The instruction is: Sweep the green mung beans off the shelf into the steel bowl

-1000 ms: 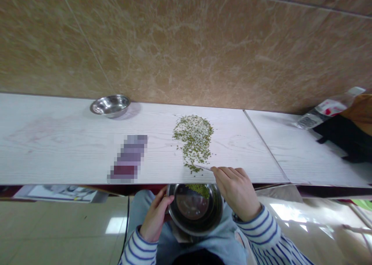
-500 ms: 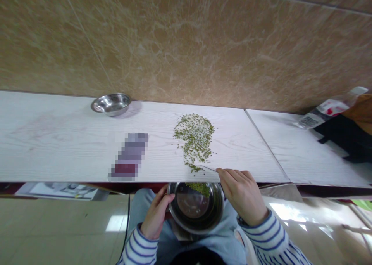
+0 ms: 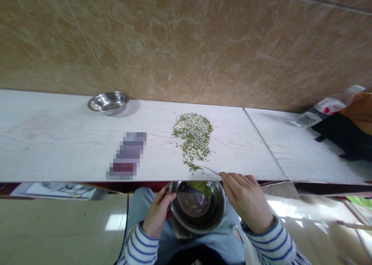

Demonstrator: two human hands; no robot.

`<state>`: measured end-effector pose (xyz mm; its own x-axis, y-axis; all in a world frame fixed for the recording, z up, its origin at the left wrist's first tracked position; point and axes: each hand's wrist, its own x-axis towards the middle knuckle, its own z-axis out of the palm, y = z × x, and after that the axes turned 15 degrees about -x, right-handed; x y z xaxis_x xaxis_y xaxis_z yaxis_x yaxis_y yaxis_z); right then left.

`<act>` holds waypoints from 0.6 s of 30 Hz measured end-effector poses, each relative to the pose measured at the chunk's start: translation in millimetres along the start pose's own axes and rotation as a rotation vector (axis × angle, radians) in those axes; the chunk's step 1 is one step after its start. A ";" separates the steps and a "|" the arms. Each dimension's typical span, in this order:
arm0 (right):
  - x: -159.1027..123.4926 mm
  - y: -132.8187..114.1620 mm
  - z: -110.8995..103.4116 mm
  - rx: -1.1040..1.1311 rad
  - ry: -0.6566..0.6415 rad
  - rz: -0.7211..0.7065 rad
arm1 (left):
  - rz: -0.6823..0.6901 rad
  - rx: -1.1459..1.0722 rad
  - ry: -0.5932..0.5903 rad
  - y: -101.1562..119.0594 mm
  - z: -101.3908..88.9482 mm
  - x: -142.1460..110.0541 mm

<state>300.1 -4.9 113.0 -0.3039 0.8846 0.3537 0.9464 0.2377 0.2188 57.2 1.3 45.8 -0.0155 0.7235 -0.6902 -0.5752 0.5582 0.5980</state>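
Note:
Under the table's front edge, my left hand (image 3: 158,212) grips the left rim of a steel bowl (image 3: 217,214), thumb over the rim. Small green grains like mung beans (image 3: 201,187) lie along the bowl's far side. My right hand (image 3: 247,199) is closed on a thin metal utensil (image 3: 211,170) at the table edge; its kind is unclear. The utensil's tip points left, close to the near end of a spread of green beans mixed with white grains like rice (image 3: 194,135). That spread is wide at the back and narrows toward the bowl.
A smaller steel bowl (image 3: 109,104) stands near the wall at the back left of the white table (image 3: 58,141). A pixelated flat object (image 3: 126,156) lies left of the grains. At the far right are a plastic bottle (image 3: 322,109) and a black and brown bag (image 3: 345,133).
My right hand and the utensil have drawn slightly back toward me and right. The left hand still holds the bowl; the grain spread looks almost the same. The view has shifted a little.

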 end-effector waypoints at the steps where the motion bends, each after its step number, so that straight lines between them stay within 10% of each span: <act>1: -0.5 -0.3 -0.7 0.003 -0.003 -0.002 | 0.003 -0.002 0.002 -0.4 0.2 0.0; 18: -5.0 -4.0 -6.4 0.030 -0.025 -0.024 | -0.003 0.008 -0.006 -3.4 -0.4 0.7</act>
<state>297.2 -12.8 116.2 -0.3240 0.8881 0.3260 0.9419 0.2705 0.1993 58.8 -0.2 43.1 -0.0089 0.7245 -0.6892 -0.5689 0.5632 0.5993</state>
